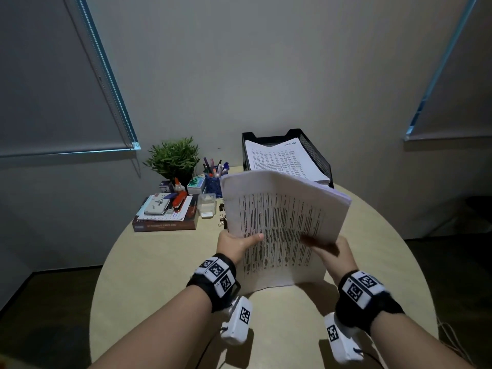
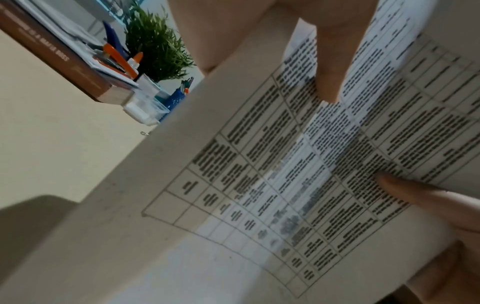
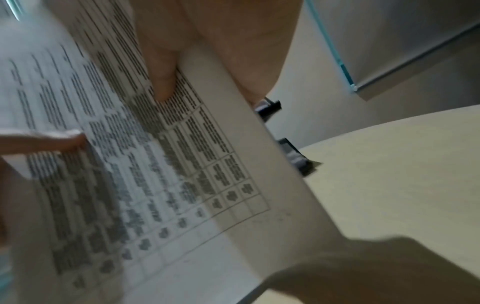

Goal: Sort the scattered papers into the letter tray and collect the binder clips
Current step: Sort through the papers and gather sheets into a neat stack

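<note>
Head view: both hands, left hand (image 1: 234,245) and right hand (image 1: 331,250), pinch the paper stack (image 1: 282,225) mid-frame, its lower edge on the bench (image 1: 159,275), probably squaring it for the letter tray (image 1: 314,153) above; binder clips (image 1: 222,217) lie left. Wrist views: thumbs press the printed face.

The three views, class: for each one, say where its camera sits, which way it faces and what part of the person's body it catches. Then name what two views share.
Head: worn high, facing forward and down at the table; shows both forearms, left hand and right hand gripping the paper stack.
Left wrist: looks along the left hand at the printed page; its thumb and the other hand's thumb show.
Right wrist: looks along the right hand; its thumb shows.
Shared: both wrist views show the stack's printed table.
</note>
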Demonstrator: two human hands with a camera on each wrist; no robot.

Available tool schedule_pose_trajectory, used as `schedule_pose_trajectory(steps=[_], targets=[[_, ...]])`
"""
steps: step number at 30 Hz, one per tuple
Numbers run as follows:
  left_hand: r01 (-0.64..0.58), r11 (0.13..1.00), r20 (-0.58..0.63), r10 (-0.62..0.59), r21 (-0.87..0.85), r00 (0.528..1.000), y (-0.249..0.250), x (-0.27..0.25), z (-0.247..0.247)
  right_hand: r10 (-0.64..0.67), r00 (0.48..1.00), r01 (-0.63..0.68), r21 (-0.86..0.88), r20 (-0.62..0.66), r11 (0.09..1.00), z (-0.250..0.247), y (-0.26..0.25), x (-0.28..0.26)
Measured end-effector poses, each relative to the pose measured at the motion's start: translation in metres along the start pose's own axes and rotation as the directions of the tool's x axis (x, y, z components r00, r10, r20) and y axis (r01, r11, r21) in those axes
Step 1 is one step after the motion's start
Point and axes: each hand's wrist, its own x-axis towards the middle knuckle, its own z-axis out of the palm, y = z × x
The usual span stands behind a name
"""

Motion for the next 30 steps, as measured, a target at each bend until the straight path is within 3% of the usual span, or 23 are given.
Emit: schedule_pose_trajectory(steps=[5, 7, 10, 12, 17, 21, 24, 30], targets=[[-0.039, 0.994, -0.049, 0.034, -0.101, 0.998, 0.016, 0.009, 0.006, -0.101, 0.993, 0.105, 0.082, -0.059, 0.991, -0.003, -0.018, 0.007], [0.031, 0.999, -0.032, -0.032, -0.039, 0.999, 0.005, 0.008, 0.009, 0.015, 0.996, -0.007, 0.086, -0.092, 0.996, -0.002, -0.005, 0.005], [0.214, 0.975, -0.070, -0.210, 0.056, 0.975, -0.029, 0.006, 0.014, 0.248, 0.954, -0.248, 0.021, -0.171, 0.968, 0.003, 0.020, -0.004], [0.233, 0.970, -0.070, -0.228, 0.066, 0.971, -0.040, 0.011, 0.016, 0.252, 0.949, -0.249, 0.045, -0.189, 0.968, 0.002, 0.022, -0.003], [0.130, 0.990, 0.016, -0.129, -0.047, 0.991, -0.018, 0.012, 0.017, 0.179, 0.961, -0.161, 0.104, -0.208, 0.981, -0.009, 0.020, 0.011], [0.341, 0.938, 0.019, -0.343, 0.067, 0.939, -0.045, -0.007, 0.022, 0.344, 0.909, -0.354, 0.002, -0.236, 0.935, -0.010, 0.068, 0.001], [0.385, 0.920, 0.019, -0.387, 0.074, 0.922, -0.064, -0.023, 0.029, 0.387, 0.895, -0.402, -0.024, -0.221, 0.915, -0.018, 0.088, -0.008], [0.410, 0.846, 0.054, -0.453, 0.342, 0.890, -0.075, -0.033, 0.025, 0.384, 0.923, -0.384, -0.028, -0.025, 0.923, -0.048, 0.084, -0.019]])
